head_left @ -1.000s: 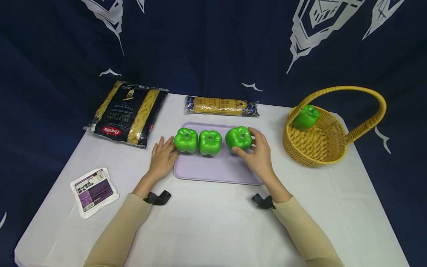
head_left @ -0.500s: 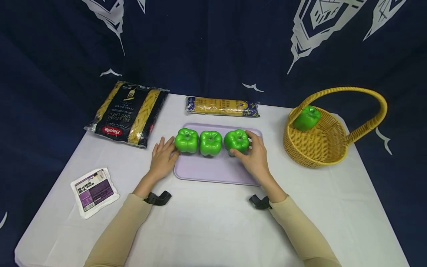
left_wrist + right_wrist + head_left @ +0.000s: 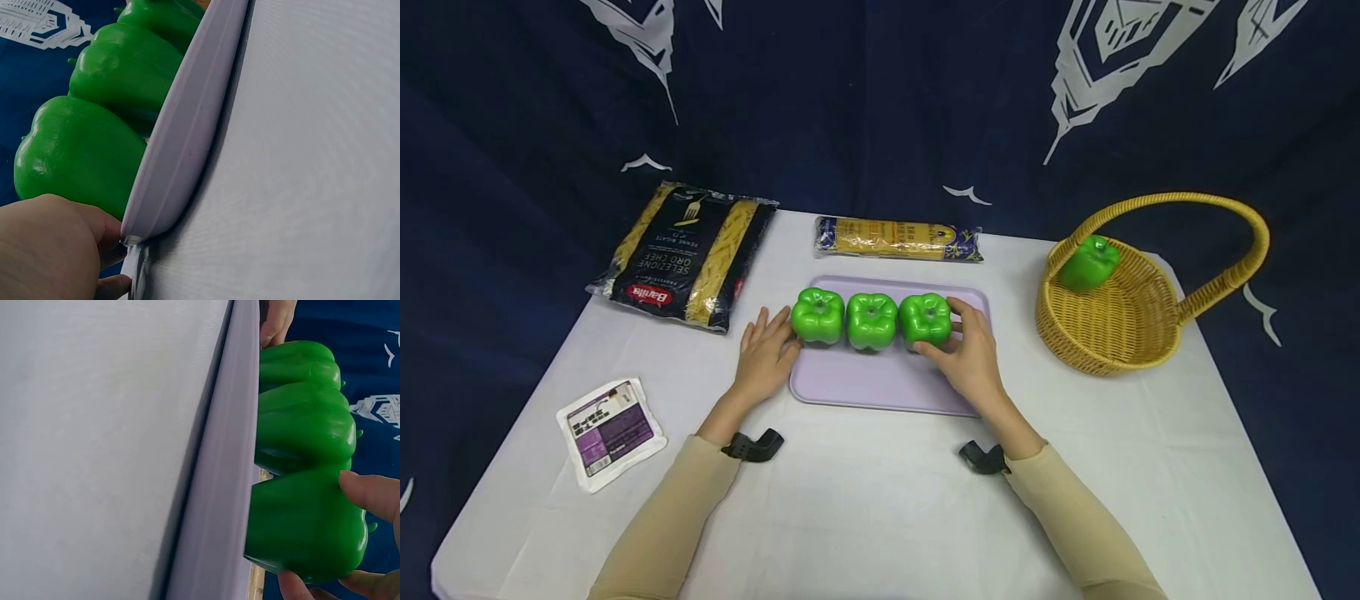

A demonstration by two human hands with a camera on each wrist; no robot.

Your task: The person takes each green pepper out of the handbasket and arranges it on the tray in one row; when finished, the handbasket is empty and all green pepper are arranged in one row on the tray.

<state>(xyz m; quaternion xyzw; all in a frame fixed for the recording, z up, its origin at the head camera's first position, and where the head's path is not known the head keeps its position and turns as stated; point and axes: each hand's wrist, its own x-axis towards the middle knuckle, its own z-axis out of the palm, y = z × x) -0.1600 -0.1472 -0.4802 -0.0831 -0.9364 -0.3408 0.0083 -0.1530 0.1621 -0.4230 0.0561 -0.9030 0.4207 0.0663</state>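
Three glossy green bell peppers stand in a row on a lilac tray (image 3: 880, 387). My right hand (image 3: 967, 358) grips the rightmost bell pepper (image 3: 925, 319), thumb on its near side and fingers round its right side. That pepper is upright on the tray, close beside the middle bell pepper (image 3: 872, 322). My left hand (image 3: 763, 358) lies at the tray's left edge with its fingers spread, next to the leftmost bell pepper (image 3: 817, 316). In the left wrist view, the left thumb (image 3: 94, 222) is by the tray's corner, in front of that pepper.
A wicker basket (image 3: 1108, 362) with a tall handle stands at the right, holding another green pepper (image 3: 1090, 264). Behind the tray lies a long pasta packet (image 3: 898, 239). A black penne bag (image 3: 681, 254) and a white-and-purple pouch (image 3: 612, 433) lie at the left.
My right hand has brought the rightmost bell pepper down and left, from apart to close beside the middle one. The left hand has stayed in place.
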